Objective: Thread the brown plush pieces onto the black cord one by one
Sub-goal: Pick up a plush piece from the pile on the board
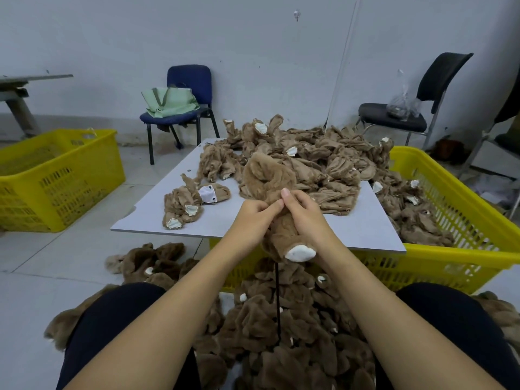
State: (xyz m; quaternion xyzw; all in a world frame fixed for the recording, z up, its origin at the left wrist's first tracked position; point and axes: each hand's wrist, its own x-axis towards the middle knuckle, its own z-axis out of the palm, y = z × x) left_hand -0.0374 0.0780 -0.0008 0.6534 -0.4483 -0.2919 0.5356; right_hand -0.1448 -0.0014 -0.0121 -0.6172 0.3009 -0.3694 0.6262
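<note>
A brown plush piece (270, 178) with a white muzzle patch hangs over the near edge of the grey board (230, 220). My left hand (254, 213) pinches its fur from the left. My right hand (302, 212) grips it from the right, fingertips meeting the left hand's. A black cord (278, 299) drops straight down from under the piece into a heap of threaded brown plush pieces (281, 333) between my knees. More inside-out plush pieces (304, 159) are piled on the board's far side.
A yellow crate (455, 257) under the board holds more plush pieces. Another yellow crate (56, 178) stands on the floor at left. A blue chair with a green bag (180, 102) and a black chair (408, 114) stand by the wall.
</note>
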